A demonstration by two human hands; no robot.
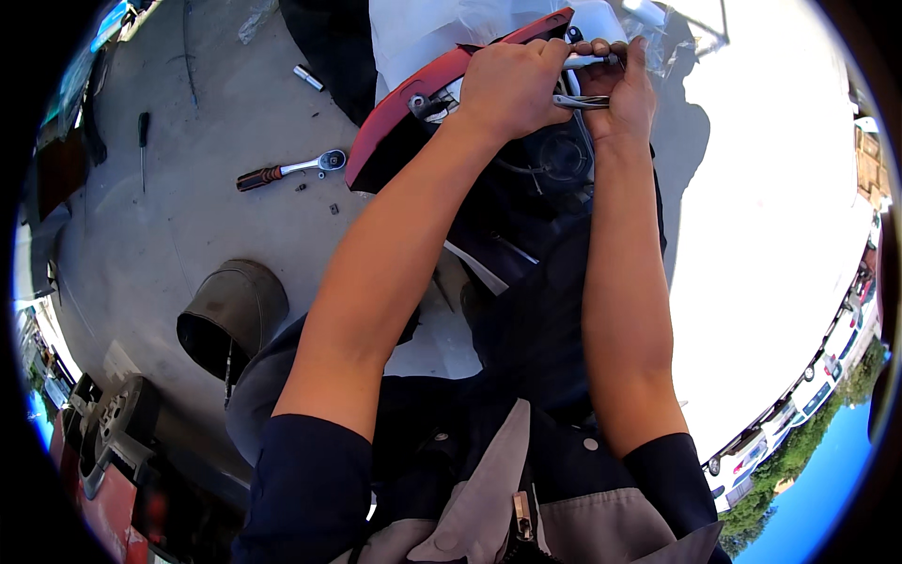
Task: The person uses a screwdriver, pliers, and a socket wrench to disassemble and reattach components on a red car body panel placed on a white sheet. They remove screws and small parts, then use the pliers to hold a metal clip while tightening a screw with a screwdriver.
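Note:
My left hand [507, 89] is closed around a metal tool that looks like pliers [584, 102], its steel end reaching toward my right palm. My right hand [626, 99] has its fingers curled on a slim silver cylinder [587, 61] above that tool. Both hands are over a red and black curved vehicle part [394, 143] with metal fittings and a dark round housing. The part rests partly on white plastic sheeting [413, 28]. My left fingertips are hidden.
Left on the grey ground are a ratchet [291, 169], a silver socket [308, 77], small hardware [334, 209], a screwdriver [143, 150] and a dark bucket [231, 301]. Red and black parts [108, 512] lie lower left. Parked cars [817, 395] show along the right rim.

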